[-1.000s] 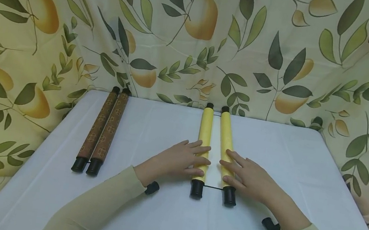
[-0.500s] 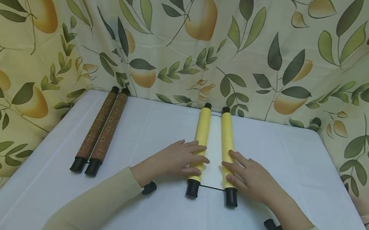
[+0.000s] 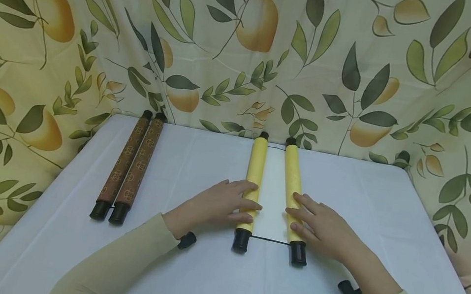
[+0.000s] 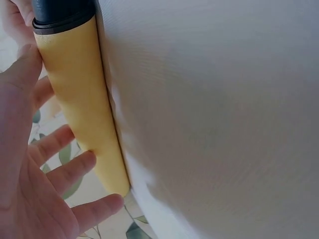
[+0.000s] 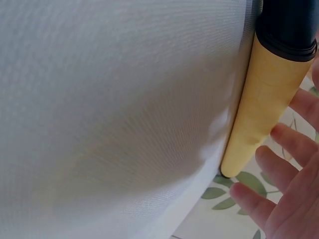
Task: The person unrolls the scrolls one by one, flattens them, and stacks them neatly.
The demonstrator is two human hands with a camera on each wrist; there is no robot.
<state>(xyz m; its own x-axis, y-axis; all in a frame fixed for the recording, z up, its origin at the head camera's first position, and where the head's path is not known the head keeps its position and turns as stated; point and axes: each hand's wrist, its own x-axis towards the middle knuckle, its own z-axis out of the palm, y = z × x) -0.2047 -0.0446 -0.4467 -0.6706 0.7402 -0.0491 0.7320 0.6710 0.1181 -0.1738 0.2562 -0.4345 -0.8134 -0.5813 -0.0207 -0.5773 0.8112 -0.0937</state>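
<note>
A yellow scroll lies on the white table (image 3: 182, 279) as two rolls with black end caps. My left hand (image 3: 223, 204) rests flat with straight fingers on the left roll (image 3: 255, 169). My right hand (image 3: 319, 223) rests the same way on the right roll (image 3: 292, 177). A strip of white paper (image 3: 271, 191) shows between the rolls, and a thin black cord (image 3: 270, 241) spans the near caps. In the left wrist view the fingers (image 4: 60, 174) lie against the left yellow roll (image 4: 82, 99). The right wrist view shows fingertips (image 5: 289, 144) beside the right yellow roll (image 5: 266, 99).
A rolled brown patterned scroll (image 3: 130, 165) with black caps lies at the table's left side. A leaf-and-fruit printed cloth (image 3: 249, 44) hangs behind and around the table. Small black wrist mounts (image 3: 350, 292) sit at both sleeves.
The two yellow rolls have moved apart: the left one leftwards, the right one rightwards, each under its hand. The white strip between them is wider.
</note>
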